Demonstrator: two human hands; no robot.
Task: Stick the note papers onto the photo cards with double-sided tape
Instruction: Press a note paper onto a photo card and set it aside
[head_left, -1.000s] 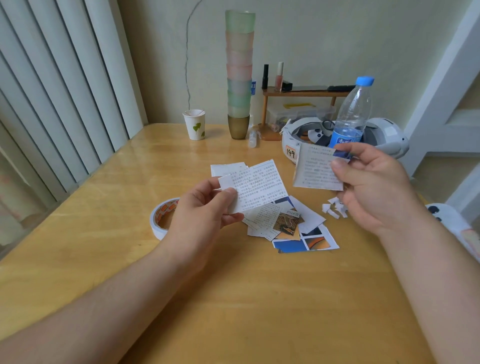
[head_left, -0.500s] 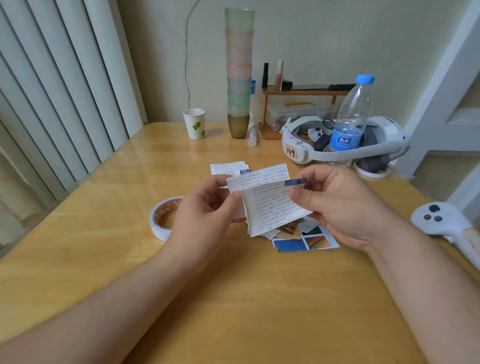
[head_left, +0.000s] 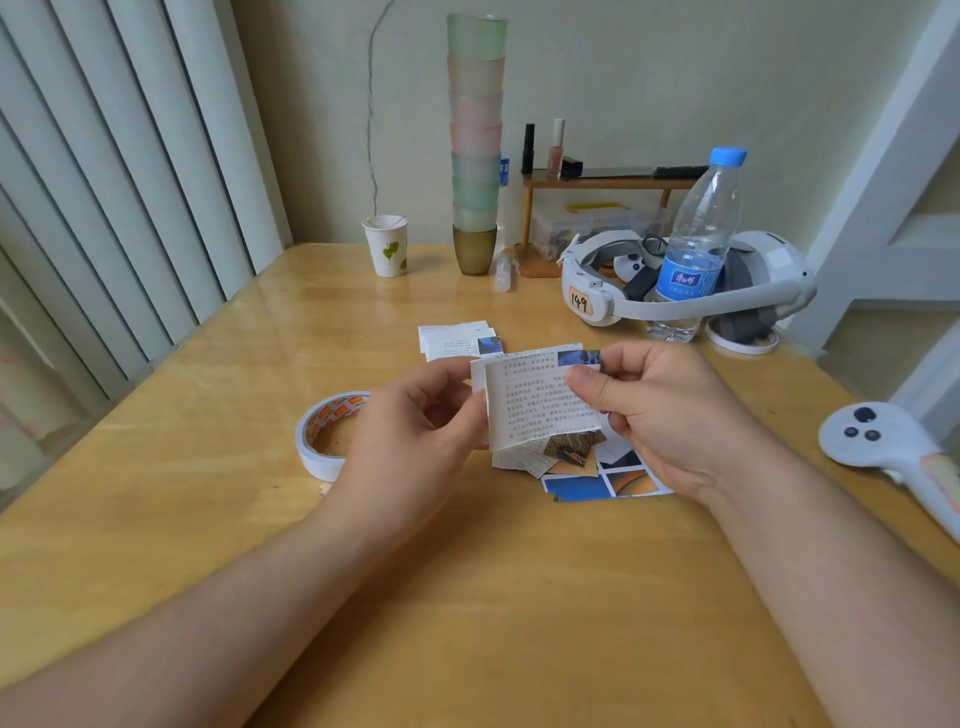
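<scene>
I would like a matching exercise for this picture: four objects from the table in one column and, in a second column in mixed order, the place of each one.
Things:
1. white roll of double-sided tape
2. clear plastic water bottle with blue cap
3. white paper cup with green leaf print
4. printed white note paper

Places:
A. held up between both hands
B. flat on the table beside the left hand
C. standing inside the white headset's band
D. far side of the table, left of the tall cup stack

Pairs: 1-B, 2-C, 3-D, 4-A
</scene>
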